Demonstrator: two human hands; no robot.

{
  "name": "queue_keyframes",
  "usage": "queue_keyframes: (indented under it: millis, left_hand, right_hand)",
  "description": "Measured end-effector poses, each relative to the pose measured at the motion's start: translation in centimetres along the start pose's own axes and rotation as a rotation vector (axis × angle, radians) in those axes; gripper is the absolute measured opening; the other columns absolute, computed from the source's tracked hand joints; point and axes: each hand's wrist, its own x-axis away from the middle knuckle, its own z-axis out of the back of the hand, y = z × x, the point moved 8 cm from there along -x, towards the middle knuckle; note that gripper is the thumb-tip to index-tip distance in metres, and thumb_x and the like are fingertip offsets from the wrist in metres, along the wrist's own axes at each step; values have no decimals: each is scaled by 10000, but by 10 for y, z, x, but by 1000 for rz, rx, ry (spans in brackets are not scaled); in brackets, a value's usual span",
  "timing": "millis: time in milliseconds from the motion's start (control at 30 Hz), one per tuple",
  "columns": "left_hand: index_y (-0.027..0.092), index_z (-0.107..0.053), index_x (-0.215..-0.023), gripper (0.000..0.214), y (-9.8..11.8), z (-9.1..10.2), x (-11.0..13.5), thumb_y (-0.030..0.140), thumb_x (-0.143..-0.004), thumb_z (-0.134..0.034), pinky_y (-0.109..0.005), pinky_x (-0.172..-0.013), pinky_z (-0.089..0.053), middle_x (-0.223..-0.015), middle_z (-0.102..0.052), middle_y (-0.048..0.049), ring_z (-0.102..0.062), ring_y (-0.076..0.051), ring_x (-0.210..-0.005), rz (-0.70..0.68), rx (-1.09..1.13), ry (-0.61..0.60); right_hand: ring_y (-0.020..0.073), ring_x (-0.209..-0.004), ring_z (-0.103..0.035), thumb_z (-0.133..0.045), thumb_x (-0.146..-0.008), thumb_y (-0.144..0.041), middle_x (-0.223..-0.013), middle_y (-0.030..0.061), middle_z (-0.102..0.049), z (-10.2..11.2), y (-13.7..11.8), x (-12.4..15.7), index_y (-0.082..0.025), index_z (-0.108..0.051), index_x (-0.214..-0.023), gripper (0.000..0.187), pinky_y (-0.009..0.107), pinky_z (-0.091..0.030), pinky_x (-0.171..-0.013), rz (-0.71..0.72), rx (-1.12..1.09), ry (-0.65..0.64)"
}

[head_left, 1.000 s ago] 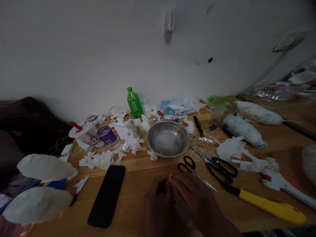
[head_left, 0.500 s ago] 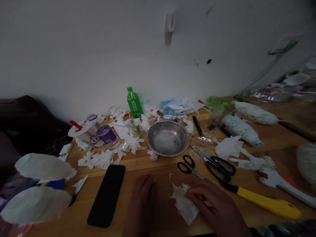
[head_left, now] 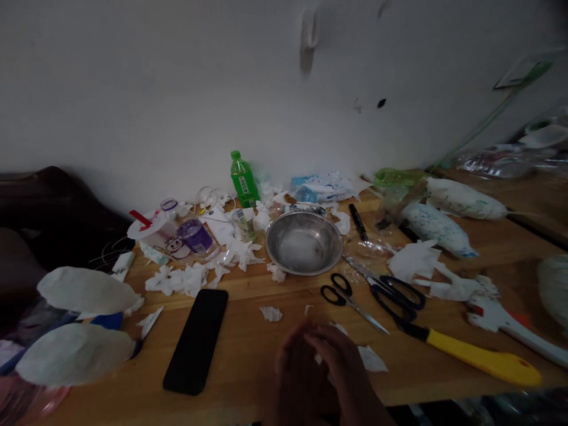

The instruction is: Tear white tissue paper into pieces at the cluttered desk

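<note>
The two hands are drawn close together low over the wooden surface (head_left: 242, 378), the left hand (head_left: 290, 370) upright with its fingers bunched, the right hand (head_left: 341, 367) arched just beside it, its fingertips near the left's. A narrow gap shows between them with a bit of white in it; from here I cannot tell whether either one is pinching anything. Thin, torn white pieces lie around them: a flat scrap (head_left: 373, 359) just beside the right hand, another edge poking out behind its knuckles, a crumpled scrap (head_left: 271, 313) ahead of the left, and a tiny shred (head_left: 307, 309) beyond the fingertips. Off to the left a black phone (head_left: 196, 343) lies face up at a slant. Straight ahead sits a metal bowl (head_left: 277, 242), with the small scissors (head_left: 351, 302) lying to its near right, a bigger dark-handled pair (head_left: 376, 283) past them, and a yellow-handled tool (head_left: 483, 358) farther right. More white tissue (head_left: 186, 279) is heaped left of the bowl, near a purple-labelled container (head_left: 195, 238), and a green bottle (head_left: 244, 180) stands by the wall.
</note>
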Motion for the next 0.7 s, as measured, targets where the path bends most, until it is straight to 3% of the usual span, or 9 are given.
queue_keyframes:
  millis: [100,200,267,333,467,600,700]
  left_hand:
    - [320,-763,-1138,395,3,-10,1,538,-817,-688,-568,-1170,-405,-1434,-635,-87,-421,-340,-1474,46,64,-69]
    - [373,-727,-1223,491,13,-19,8,649,-901,-481,-521,-1192,-380,-1462,-613,-32,-442,-280,-1464,81,209,-124]
    - [397,-691,-1273,526,22,-20,12,603,-969,-315,-448,-1199,-372,-1504,-570,20,-466,-209,-1445,75,389,-127]
    - [389,-685,-1280,511,31,-18,13,536,-997,-286,-369,-1190,-375,-1523,-549,35,-458,-154,-1446,49,563,-97]
    - [370,-671,-1302,495,41,-10,16,523,-1005,-306,-392,-1182,-395,-1535,-539,7,-461,-166,-1447,-9,652,-52]
    - [357,-645,-1341,500,50,14,18,516,-1008,-307,-447,-1230,-322,-1571,-497,-12,-392,-190,-1493,-169,527,-68]
    - [385,-683,-1285,470,53,53,17,570,-963,-396,-482,-1254,-268,-1551,-527,-1,-349,-227,-1516,-271,427,-4]
  right_hand:
    - [354,-1344,-474,-687,-838,-316,-1452,192,-479,15,7,-6,-163,-359,-1499,754,538,-544,-999,-106,29,14]
    - [306,-1255,-535,-589,-978,-315,-1355,134,-561,42,9,-13,-233,-488,-1388,430,542,-529,-987,-194,76,132]
    - [262,-1187,-577,-525,-1039,-312,-1258,89,-625,56,6,-16,-257,-565,-1257,228,504,-518,-994,-209,59,207]
    - [214,-1089,-625,-525,-1050,-287,-1131,44,-675,62,0,-17,-264,-608,-1099,99,416,-539,-955,-189,-14,225]
    - [162,-922,-685,-506,-1035,-203,-994,13,-703,63,-23,-11,-259,-605,-1018,115,304,-591,-845,-121,-118,179]
    - [183,-992,-721,-393,-980,-135,-1040,41,-729,39,-56,-17,-281,-628,-1133,315,301,-636,-839,15,-195,125]
    - [271,-1137,-699,-464,-953,-194,-1156,55,-738,-15,-88,-42,-342,-620,-1357,458,409,-650,-884,71,-140,127]
